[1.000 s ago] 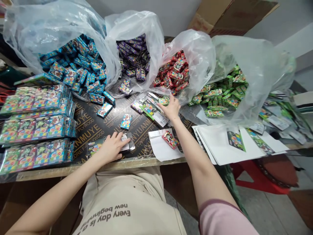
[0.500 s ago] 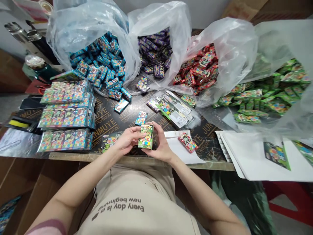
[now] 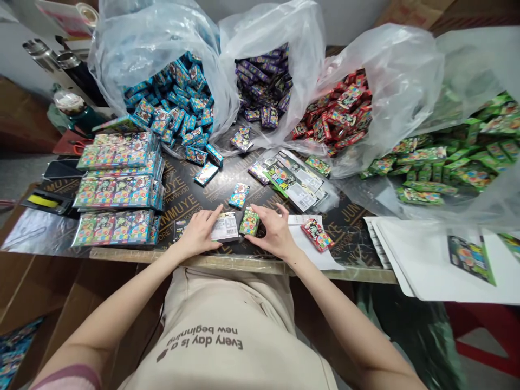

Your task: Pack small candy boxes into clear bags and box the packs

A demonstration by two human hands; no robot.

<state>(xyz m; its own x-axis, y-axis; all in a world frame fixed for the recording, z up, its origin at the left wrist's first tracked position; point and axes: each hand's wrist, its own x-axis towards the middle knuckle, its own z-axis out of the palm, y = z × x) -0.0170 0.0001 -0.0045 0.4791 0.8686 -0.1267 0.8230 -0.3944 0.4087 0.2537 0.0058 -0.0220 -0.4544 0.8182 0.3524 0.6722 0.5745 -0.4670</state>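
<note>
The left hand (image 3: 200,233) is spread with its fingers apart over a dark printed card (image 3: 227,226), resting on it and gripping nothing that shows; the right hand (image 3: 278,230) grasps a small green box (image 3: 249,221) between thumb and fingertips; this box is just beside the card's right end, close to the near edge of the dark surface (image 3: 182,192).

Behind the green box, farther from the near edge, lies a small blue box (image 3: 239,195); to the right of the right hand a red box (image 3: 317,235) lies tilted on a white paper (image 3: 311,257), which reaches over the near edge; a pile of cards in clear film (image 3: 292,181) lies behind that paper, toward the middle of the surface.

Toward the left edge stand stacked clear-wrapped packs (image 3: 114,189); along the far edge, from left to right, are open plastic bags of blue boxes (image 3: 170,103), purple boxes (image 3: 260,81) and red boxes (image 3: 341,111); green boxes (image 3: 447,168) lie in and before another bag toward the right edge; white sheets (image 3: 406,260) jut past the near edge there.
</note>
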